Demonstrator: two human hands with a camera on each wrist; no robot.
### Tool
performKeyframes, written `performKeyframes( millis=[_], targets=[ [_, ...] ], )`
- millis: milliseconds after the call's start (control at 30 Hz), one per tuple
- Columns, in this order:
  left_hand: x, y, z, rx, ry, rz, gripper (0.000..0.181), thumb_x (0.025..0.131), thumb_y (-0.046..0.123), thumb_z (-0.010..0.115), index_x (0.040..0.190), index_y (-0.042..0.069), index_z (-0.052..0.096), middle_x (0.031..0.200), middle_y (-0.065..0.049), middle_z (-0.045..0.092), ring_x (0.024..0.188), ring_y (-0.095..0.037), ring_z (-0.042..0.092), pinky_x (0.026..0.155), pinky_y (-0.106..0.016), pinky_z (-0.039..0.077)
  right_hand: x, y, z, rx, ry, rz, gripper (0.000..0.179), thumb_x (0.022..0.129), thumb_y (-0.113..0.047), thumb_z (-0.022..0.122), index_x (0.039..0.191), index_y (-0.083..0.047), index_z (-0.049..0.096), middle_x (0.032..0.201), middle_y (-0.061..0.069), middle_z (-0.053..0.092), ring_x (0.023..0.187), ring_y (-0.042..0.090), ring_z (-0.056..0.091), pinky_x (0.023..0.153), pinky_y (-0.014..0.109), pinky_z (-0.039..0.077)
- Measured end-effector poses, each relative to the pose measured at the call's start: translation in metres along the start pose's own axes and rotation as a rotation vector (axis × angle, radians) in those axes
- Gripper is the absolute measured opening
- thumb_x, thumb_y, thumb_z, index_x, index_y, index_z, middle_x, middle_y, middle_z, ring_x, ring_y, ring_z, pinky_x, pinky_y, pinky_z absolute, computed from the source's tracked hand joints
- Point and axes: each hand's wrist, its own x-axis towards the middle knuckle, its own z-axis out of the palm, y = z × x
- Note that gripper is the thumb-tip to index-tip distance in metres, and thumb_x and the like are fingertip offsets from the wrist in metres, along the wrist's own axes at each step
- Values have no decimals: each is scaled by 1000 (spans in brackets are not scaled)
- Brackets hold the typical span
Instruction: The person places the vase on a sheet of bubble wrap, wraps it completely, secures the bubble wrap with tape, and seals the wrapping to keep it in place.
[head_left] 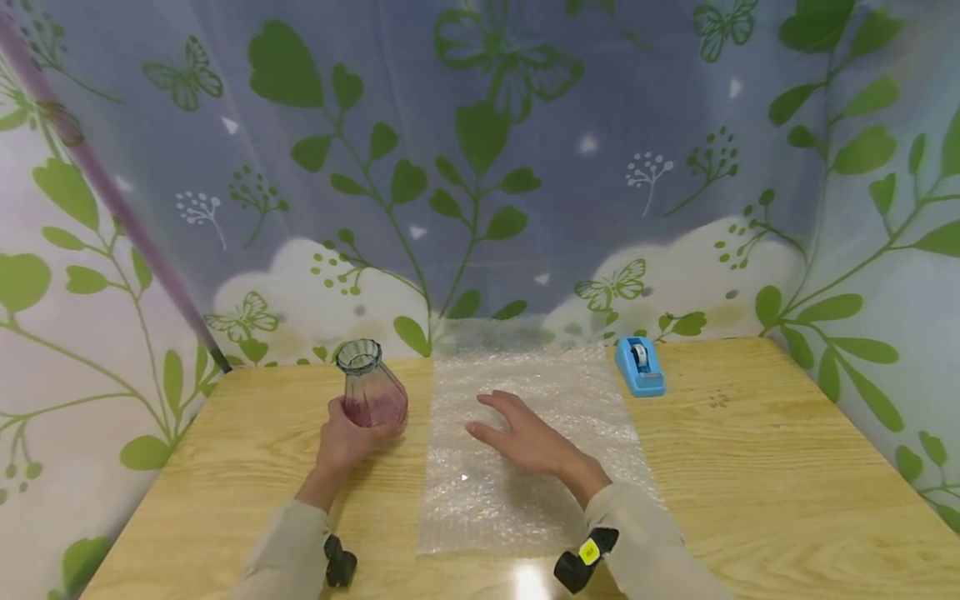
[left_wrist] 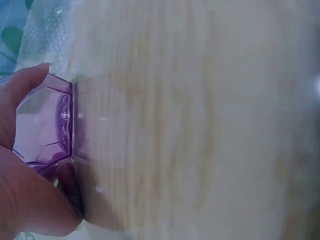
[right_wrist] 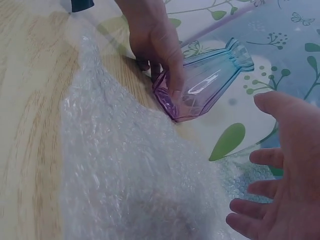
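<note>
A faceted glass vase point(head_left: 378, 396), bluish at its flared neck and purple toward the base, is at the left of the table. My left hand point(head_left: 348, 442) grips it low on the body, thumb on one side and fingers round the other. In the left wrist view the purple base point(left_wrist: 64, 120) is close over the wood. My right hand point(head_left: 532, 437) hovers over a sheet of bubble wrap point(head_left: 472, 500), holding nothing, fingers spread and thumb apart. The right wrist view has those fingers point(right_wrist: 267, 200) at its right edge, apart from the vase.
A blue tape dispenser point(head_left: 641, 371) with a roll in it stands at the back right, beside the wrap's far corner. The wooden table point(head_left: 750, 492) backs onto a leaf-patterned curtain point(head_left: 600, 225), and the wrap's far end reaches up against it.
</note>
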Motion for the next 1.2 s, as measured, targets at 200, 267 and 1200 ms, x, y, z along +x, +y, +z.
performKeyframes(
  millis=[200, 267, 1200],
  targets=[
    [2, -1, -4, -107, -42, 5, 108, 68, 33, 86, 143, -2, 17, 135, -30, 38, 124, -39, 40, 103, -50, 33, -7, -2, -4, -9, -2, 24, 69, 93, -56, 47, 146, -13, 39, 154, 14, 23, 140, 31, 21, 108, 53, 22],
    [5, -1, -7, -160, -75, 15, 105, 69, 30, 86, 143, -2, 19, 135, -27, 38, 123, -37, 40, 104, -49, 32, -9, -1, -6, -14, 5, 28, 67, 94, -55, 48, 145, -13, 40, 154, 14, 23, 140, 31, 22, 107, 54, 23],
    [-18, 31, -7, -313, -106, 171, 97, 70, 18, 85, 140, 6, 19, 130, -20, 39, 117, -32, 46, 93, -42, 44, -33, 6, -48, -37, 48, -37, 65, 95, -51, 50, 147, -14, 36, 155, 11, 19, 140, 32, 20, 107, 55, 23]
  ],
)
